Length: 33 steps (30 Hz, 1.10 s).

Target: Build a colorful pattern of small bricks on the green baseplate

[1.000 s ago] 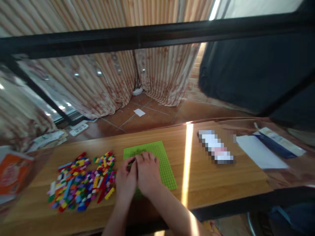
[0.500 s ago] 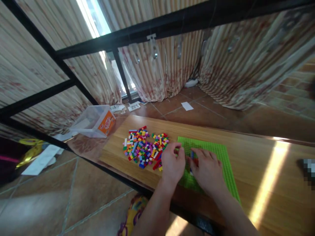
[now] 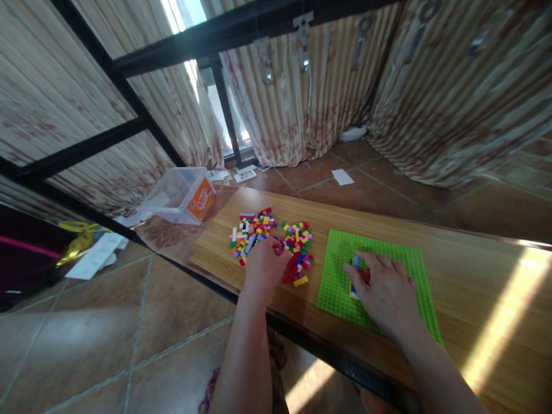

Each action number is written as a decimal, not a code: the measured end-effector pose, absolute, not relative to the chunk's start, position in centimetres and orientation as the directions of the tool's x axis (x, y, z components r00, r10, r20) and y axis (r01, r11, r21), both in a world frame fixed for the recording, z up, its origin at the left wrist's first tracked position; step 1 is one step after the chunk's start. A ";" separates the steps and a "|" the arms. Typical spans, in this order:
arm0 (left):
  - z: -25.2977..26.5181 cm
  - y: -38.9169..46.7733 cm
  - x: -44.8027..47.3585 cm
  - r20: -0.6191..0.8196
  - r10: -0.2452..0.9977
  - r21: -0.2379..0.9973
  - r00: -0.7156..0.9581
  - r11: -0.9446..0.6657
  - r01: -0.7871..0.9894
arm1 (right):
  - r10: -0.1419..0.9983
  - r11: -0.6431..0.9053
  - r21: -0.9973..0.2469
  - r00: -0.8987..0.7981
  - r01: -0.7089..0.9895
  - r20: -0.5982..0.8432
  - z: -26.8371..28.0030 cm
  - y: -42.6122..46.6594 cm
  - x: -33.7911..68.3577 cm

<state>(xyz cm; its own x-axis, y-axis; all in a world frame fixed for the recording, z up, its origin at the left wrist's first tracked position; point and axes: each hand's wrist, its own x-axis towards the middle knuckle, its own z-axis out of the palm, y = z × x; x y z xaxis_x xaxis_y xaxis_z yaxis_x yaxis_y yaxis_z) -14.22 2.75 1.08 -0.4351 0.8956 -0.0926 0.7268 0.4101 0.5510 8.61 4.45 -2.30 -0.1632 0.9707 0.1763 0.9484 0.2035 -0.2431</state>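
Leftward since the earlier frame, the left hand has moved off the green baseplate and is now reaching into the loose brick pile. Its fingers are curling inward over the pile's near side, though whether they are pinching a brick cannot be told. Farther right, the right hand is staying over the baseplate, thumb and fingers arching partly apart around a small brick build (blue, red and white are showing); how firmly, if at all, it is gripping is unclear. That build is sitting on the baseplate's left half.
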 end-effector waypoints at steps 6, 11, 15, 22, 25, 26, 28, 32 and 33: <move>0.9 2.9 -13.8 -0.118 0.905 0.447 -0.409 0.416 0.792 | 0.969 0.210 -0.241 -0.168 0.948 0.181 -2.3 4.4 8.7; 0.8 3.1 -14.1 -0.053 0.901 0.462 -0.430 0.404 0.790 | 0.967 0.213 -0.237 -0.171 0.948 0.187 -2.3 4.5 8.6; 0.9 2.9 -14.1 -0.062 0.938 0.605 -0.341 0.307 0.734 | 0.967 0.216 -0.245 -0.174 0.945 0.184 -2.1 4.5 8.6; 0.9 1.6 -14.0 -0.128 0.982 0.523 -0.138 0.184 0.832 | 0.964 0.226 -0.247 -0.180 0.942 0.194 -2.3 4.5 8.6; 0.8 1.7 -13.9 -0.146 0.977 0.494 -0.157 0.210 0.844 | 0.962 0.231 -0.236 -0.185 0.944 0.200 -2.4 4.5 8.7; 0.7 1.8 -13.8 -0.144 0.976 0.493 -0.166 0.216 0.843 | 0.961 0.233 -0.231 -0.188 0.945 0.202 -2.4 4.5 8.7; 0.5 2.0 -13.8 -0.120 0.973 0.487 -0.197 0.231 0.842 | 0.959 0.239 -0.222 -0.194 0.945 0.207 -2.5 4.5 8.8; 0.4 2.5 -14.1 -0.047 0.946 0.485 -0.320 0.302 0.821 | 0.958 0.242 -0.212 -0.199 0.947 0.208 -2.6 4.5 8.9; 0.5 2.6 -14.3 -0.034 0.932 0.487 -0.361 0.331 0.808 | 0.958 0.242 -0.207 -0.199 0.948 0.208 -2.6 4.5 8.9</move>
